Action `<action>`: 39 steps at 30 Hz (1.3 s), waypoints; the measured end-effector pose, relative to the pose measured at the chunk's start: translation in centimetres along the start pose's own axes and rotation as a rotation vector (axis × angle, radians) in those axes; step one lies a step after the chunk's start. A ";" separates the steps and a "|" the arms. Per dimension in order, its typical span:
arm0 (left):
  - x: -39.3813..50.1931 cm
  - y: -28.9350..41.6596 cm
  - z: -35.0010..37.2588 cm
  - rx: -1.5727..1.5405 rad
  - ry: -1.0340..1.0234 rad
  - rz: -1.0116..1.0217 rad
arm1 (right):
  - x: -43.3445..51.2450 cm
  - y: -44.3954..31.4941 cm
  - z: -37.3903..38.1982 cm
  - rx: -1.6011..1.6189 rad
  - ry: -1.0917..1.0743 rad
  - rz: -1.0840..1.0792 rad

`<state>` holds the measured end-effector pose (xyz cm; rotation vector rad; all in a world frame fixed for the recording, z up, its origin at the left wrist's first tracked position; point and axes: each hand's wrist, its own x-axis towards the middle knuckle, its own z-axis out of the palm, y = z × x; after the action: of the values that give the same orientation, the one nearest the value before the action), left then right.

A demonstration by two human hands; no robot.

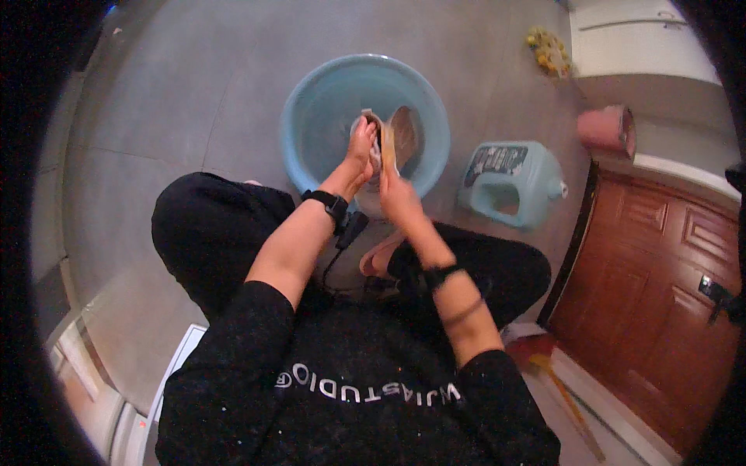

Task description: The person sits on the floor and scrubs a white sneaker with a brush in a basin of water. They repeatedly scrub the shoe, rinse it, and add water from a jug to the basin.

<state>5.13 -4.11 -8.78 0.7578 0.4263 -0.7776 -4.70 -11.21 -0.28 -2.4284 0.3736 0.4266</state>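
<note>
A round light-blue plastic basin stands on the floor in front of me. Over its middle, my left hand holds a pale and dark item that looks like a shoe. Pressed along the right side of this item is a yellowish brush, blurred, with my right hand closed around its lower end. A brown, sole-shaped thing lies in the basin just right of the brush; whether it is a second shoe I cannot tell. The bristles and much of the held item are hidden.
A light-blue detergent jug lies right of the basin. Farther right are a pink bin, a yellow-green item, a white cabinet and a brown door. A yellow stick lies near the door. My knees flank the basin's near side.
</note>
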 end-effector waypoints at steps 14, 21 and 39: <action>0.5 0.5 -3.5 -0.156 0.046 0.081 | 9.2 2.0 2.2 -0.136 0.079 -0.058; -0.8 0.9 -5.5 -0.281 0.143 0.042 | 15.9 4.5 3.6 -0.312 -0.038 0.045; 1.3 -1.1 -5.5 -0.385 0.294 -0.005 | 2.4 -3.6 1.5 -0.212 -0.212 -0.092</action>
<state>4.76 -1.18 -13.74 0.5079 0.8169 -0.5648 -1.52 -7.91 -0.41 -2.5598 0.1291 0.7064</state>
